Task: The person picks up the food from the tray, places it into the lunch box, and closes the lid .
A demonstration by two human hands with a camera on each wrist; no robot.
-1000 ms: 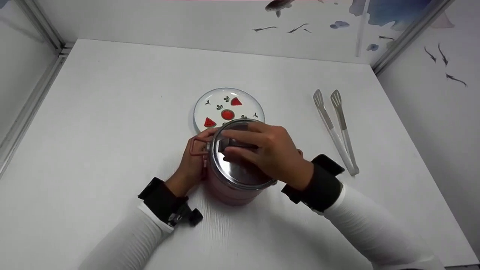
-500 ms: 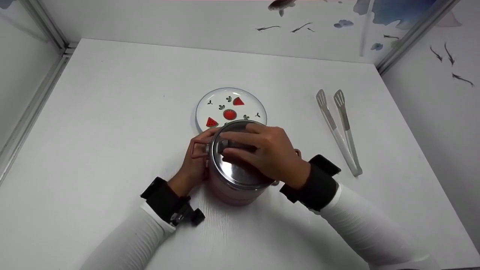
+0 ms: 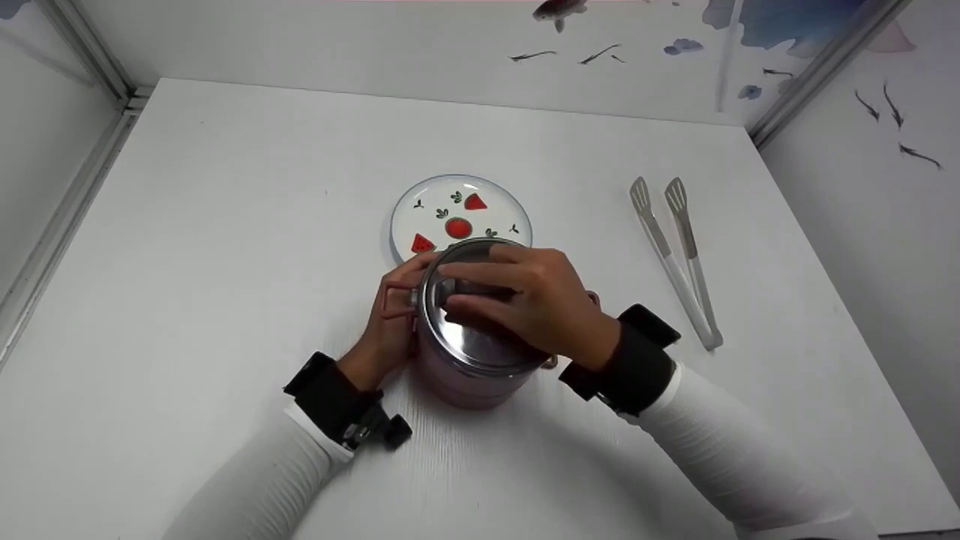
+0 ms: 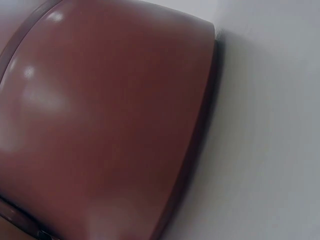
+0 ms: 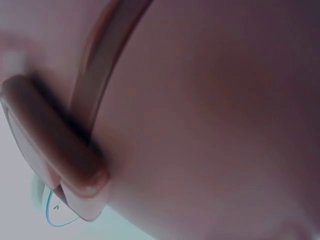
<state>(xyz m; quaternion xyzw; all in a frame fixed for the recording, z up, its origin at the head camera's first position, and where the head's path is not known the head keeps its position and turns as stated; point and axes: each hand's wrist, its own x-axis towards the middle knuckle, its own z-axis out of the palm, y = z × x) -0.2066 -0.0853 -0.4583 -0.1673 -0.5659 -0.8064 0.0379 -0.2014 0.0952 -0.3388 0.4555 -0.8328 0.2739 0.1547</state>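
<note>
A pink pot (image 3: pixel 472 386) with a shiny metal lid (image 3: pixel 480 341) stands on the table at the middle of the head view. My left hand (image 3: pixel 384 322) grips its left side, beside a reddish loop handle (image 3: pixel 391 300); the fingertips are hidden behind the pot. Over the lid, my right hand (image 3: pixel 540 300) pinches the dark lid handle (image 3: pixel 448 289) between thumb and fingers. The lid sits on the pot's rim. Close up, the pot's smooth wall (image 4: pixel 120 100) fills most of the left wrist view. A brown side handle (image 5: pixel 55 135) shows in the right wrist view.
Just behind the pot lies a white plate (image 3: pixel 487 199) with watermelon prints, partly covered by the lid in the head view. Metal tongs (image 3: pixel 679 277) with white handles rest spread apart at the right. White walls enclose the white table (image 3: pixel 225 225) at the back and sides.
</note>
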